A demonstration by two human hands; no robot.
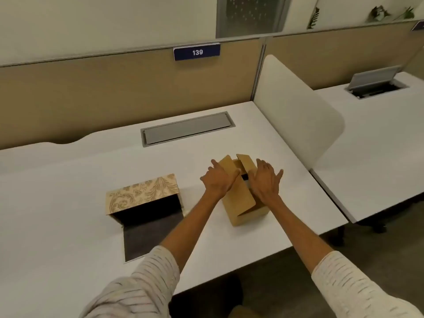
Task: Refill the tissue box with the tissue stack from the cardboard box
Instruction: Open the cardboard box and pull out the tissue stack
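Note:
A small brown cardboard box (241, 203) stands on the white desk (68, 180) near its right front edge, top flaps raised. My left hand (218, 180) rests flat against the left flap, fingers spread. My right hand (266, 180) lies flat on the right flap, fingers spread. A dark gap shows between the flaps; the tissue stack is not visible. To the left lies the tissue box (142, 193), gold floral pattern on top, its near side open with a dark interior and a dark flap lying flat on the desk.
A grey cable hatch (188, 129) is set into the desk behind the boxes. A white rounded divider panel (296, 115) stands along the desk's right side. A beige partition with a "139" sign (197, 52) closes the back. Another desk stands at right.

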